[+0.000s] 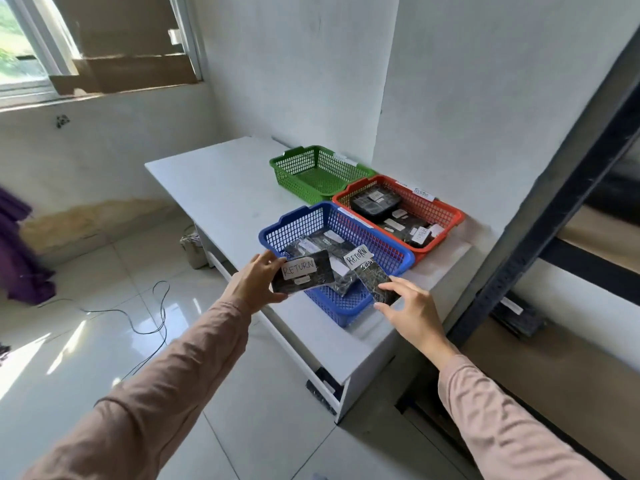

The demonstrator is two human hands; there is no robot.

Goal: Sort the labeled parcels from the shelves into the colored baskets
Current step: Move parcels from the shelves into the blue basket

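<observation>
Two at blue basket [298, 220], not yet dropped: left parcel [304, 277] gripped in left hand [254, 284], right parcel [375, 282] pinched in right hand [412, 306]; several already lying in blue and red basket [446, 216], green basket [294, 171] empty, dark stack [517, 315] seemingly waiting on shelf [554, 358].

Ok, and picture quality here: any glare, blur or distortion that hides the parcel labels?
Head view: daylight from the window glares off the floor tiles at lower left; wide-angle distortion tilts the shelf upright; the purple cloth at the left edge is smeared. RETURN reads clearly on the left-hand parcel and right-hand parcel; parcel labels in the red basket are too small to read.
</observation>
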